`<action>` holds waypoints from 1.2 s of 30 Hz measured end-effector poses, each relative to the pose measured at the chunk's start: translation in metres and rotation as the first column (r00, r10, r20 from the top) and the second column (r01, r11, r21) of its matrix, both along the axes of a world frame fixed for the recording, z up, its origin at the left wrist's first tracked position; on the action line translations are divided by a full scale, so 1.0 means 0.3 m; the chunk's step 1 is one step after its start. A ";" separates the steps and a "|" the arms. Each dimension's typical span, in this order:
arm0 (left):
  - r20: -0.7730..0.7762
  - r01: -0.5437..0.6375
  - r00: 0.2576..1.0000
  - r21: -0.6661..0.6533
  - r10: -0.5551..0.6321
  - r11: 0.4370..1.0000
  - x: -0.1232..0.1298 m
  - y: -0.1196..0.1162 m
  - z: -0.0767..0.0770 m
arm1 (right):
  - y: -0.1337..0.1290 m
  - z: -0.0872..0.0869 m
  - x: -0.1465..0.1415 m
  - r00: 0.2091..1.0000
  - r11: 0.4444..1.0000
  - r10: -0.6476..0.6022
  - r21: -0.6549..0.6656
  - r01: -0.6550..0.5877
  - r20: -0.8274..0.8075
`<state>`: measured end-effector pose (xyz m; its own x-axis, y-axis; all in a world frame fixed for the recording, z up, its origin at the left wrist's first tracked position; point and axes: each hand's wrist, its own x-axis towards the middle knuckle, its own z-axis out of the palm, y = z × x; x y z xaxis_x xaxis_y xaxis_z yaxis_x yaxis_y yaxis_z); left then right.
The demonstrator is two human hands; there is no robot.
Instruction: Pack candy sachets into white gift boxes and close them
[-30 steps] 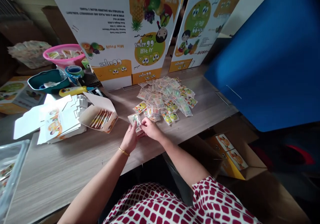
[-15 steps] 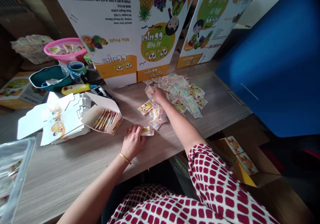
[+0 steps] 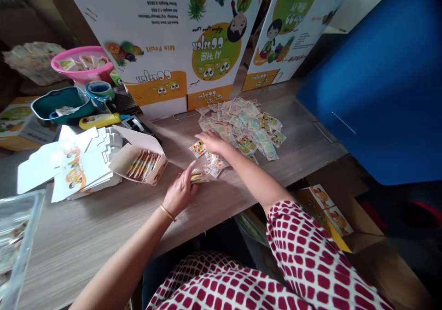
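Head view: wood-grain table carries the lot; clear bin at left edge, wrapped packets inside; pink basin holds sachets; teal basket has a few small items; open small carton holds a row of upright sachets; loose sachet pile on table, right hand over its near-left edge, fingers extended; left hand at small sachet stack, index finger out, can't tell if pinching.
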<state>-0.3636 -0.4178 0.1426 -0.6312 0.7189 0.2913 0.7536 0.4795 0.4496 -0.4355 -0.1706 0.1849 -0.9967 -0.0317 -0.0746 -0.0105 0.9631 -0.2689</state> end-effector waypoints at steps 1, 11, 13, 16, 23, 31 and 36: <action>-0.011 -0.012 1.000 0.016 0.012 1.000 0.002 0.000 -0.005 | 0.000 -0.003 -0.028 0.999 0.997 0.011 0.081 -0.015 0.053; -0.273 0.047 0.961 0.025 -0.039 0.999 -0.032 0.031 0.030 | -0.062 0.074 0.116 0.911 0.892 0.349 -0.376 -0.252 0.219; -0.239 0.069 0.969 0.003 -0.067 0.998 -0.052 0.033 0.019 | -0.042 0.060 0.082 0.963 0.917 0.167 -0.391 -0.073 0.211; -0.185 0.067 0.981 -0.002 -0.066 0.998 -0.070 0.031 0.001 | 0.022 0.022 -0.035 0.899 0.888 -0.438 -0.146 0.436 0.014; -0.151 0.045 0.988 0.041 -0.038 0.998 -0.051 0.019 0.006 | 0.077 0.016 -0.106 0.834 0.827 -0.550 -0.172 0.535 -0.051; -0.228 0.164 0.960 -0.004 -0.161 0.986 -0.043 0.007 0.029 | -0.054 0.040 0.270 0.997 0.900 0.042 -0.436 -0.012 0.060; -0.099 0.159 0.983 0.039 -0.155 0.986 -0.028 -0.010 -0.001 | 0.141 -0.045 0.259 0.673 0.701 -0.713 -0.163 0.695 -0.198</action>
<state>-0.3719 -0.4208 0.1422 -0.4789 0.7911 0.3804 0.8586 0.3319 0.3908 -0.3578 -0.1283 0.1715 -0.7114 0.6905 0.1307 0.5935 0.6899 -0.4146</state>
